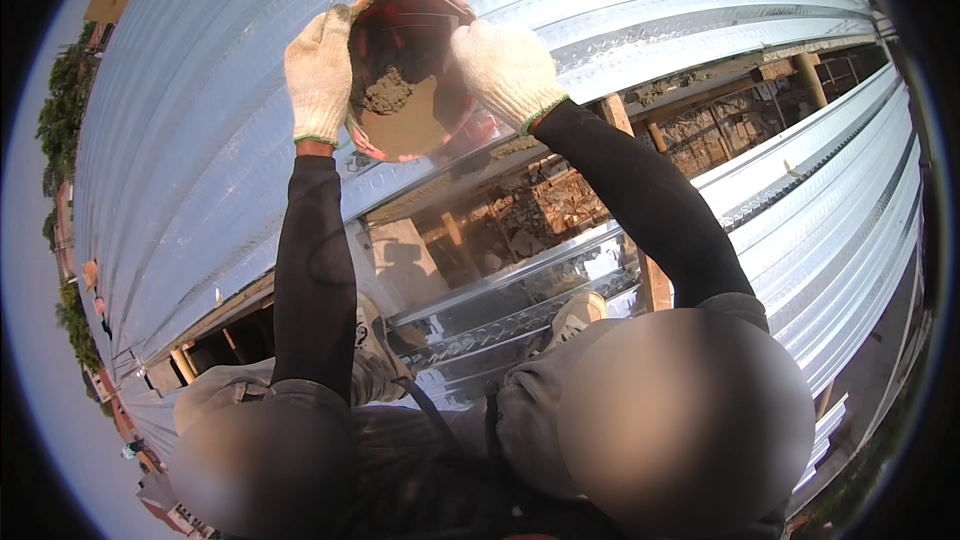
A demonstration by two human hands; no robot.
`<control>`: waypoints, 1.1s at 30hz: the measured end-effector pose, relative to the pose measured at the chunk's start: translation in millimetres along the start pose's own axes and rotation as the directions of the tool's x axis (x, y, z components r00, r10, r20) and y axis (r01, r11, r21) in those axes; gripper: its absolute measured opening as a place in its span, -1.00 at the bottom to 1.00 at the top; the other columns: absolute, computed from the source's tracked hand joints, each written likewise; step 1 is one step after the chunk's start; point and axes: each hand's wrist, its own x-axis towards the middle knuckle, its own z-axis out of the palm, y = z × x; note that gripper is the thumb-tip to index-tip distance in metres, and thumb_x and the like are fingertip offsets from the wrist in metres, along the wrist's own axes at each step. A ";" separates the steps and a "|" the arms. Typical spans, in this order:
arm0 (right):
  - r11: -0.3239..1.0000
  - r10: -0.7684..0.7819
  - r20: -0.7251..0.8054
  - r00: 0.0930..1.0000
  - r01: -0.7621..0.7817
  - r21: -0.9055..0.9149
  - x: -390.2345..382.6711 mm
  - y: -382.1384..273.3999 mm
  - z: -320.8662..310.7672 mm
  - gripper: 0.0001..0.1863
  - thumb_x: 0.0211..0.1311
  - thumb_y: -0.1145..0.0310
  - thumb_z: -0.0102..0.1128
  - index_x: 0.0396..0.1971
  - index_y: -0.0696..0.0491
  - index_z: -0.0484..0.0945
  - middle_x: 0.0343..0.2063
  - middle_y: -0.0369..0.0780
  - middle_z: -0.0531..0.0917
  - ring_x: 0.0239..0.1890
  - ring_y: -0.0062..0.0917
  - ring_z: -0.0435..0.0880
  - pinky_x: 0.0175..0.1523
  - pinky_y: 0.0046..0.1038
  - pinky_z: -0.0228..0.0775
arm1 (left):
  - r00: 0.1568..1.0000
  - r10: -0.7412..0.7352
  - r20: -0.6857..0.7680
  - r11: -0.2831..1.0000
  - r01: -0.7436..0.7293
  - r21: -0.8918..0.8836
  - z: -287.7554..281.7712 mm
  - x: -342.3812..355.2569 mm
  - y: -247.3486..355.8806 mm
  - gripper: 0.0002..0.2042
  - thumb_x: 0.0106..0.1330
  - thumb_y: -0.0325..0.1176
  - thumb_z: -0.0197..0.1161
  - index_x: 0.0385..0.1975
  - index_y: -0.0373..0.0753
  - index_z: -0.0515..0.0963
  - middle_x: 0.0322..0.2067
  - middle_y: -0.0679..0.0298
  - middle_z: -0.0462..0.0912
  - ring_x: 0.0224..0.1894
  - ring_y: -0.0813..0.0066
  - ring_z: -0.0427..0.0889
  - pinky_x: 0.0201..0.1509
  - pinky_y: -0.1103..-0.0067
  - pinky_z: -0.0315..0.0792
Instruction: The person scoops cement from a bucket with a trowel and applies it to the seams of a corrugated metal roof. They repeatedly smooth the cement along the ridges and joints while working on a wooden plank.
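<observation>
Leftmost, ribbed metal sheets [205, 155] noted, spread beyond the work. Left grip [318, 75], gloved: closed on the left rim of a red bucket [385, 35], fingers wrapped over the edge. Bucket held between the 2 grips, mouth turned back toward the body; long axis run from mouth to base, base hidden, so support by the sheets cannot be told. Grey mortar [388, 92] seen inside, 1 lump left of centre. Right grip [508, 70], gloved: curled shut at the upper right rim. Neither hand nearer, both touching. Rubble-filled gap [540, 205] seen bodyward, lower right.
</observation>
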 end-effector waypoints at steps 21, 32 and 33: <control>0.264 -0.015 0.688 0.726 -0.660 0.703 -26.9 -18.1 -29.9 -0.53 0.53 0.00 0.26 -0.06 0.15 0.83 -0.44 -0.29 0.71 -0.42 -0.61 0.69 -0.31 -0.44 0.65 | 0.996 0.088 -0.017 0.993 -0.087 0.083 19.5 -7.1 0.5 -0.54 0.74 -0.04 0.18 -0.04 -0.41 0.75 -0.34 -0.04 0.73 -0.29 0.31 0.56 -0.01 0.28 0.57; -0.303 0.558 0.459 0.691 -0.346 0.888 -183.8 -5.3 -68.4 -0.73 0.50 0.19 0.29 -0.27 0.13 0.67 -0.53 -0.34 0.59 -0.56 -0.68 0.58 -0.49 -0.53 0.48 | 0.984 -0.166 0.058 0.967 0.174 -0.187 -0.2 16.1 -11.5 -0.59 0.77 -0.13 0.15 0.05 -0.44 0.72 -0.09 0.24 0.81 -0.11 0.44 0.70 0.05 0.40 0.64; -0.293 0.694 0.403 0.597 -0.277 0.915 -194.6 -2.1 -78.2 -0.73 0.49 0.23 0.31 -0.25 0.16 0.65 -0.51 -0.33 0.59 -0.52 -0.68 0.60 -0.40 -0.53 0.55 | 0.984 -0.164 0.065 0.969 0.173 -0.176 0.2 15.9 -10.9 -0.59 0.77 -0.13 0.15 0.05 -0.44 0.71 -0.09 0.24 0.81 -0.11 0.43 0.70 0.06 0.39 0.63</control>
